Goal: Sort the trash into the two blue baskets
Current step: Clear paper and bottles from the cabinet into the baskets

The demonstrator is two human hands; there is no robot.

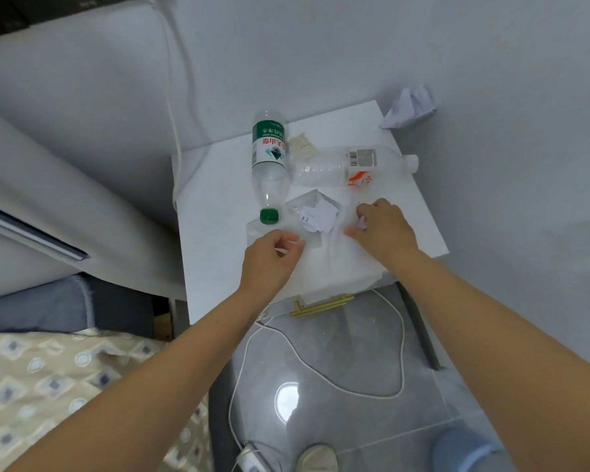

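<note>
While both hands are working over the white desk (pixel 218 185), the scene is reading as follows.
Left hand (pixel 269 258): fingers are curling in, pinching the near edge of a clear plastic bag (pixel 324 264).
Right hand (pixel 384 228): fingers are curling round a small scrap of white paper (pixel 362 222) at the bag's right side.
Crumpled paper (pixel 319 218): lying on the bag, between the two hands.
Green-label bottle (pixel 269 165): lying on the desk, green cap toward the person.
Red-label bottle (pixel 351 166): lying crosswise, just beside the first.
Folded paper (pixel 410 107): sitting beyond the desk's far right corner.
</note>
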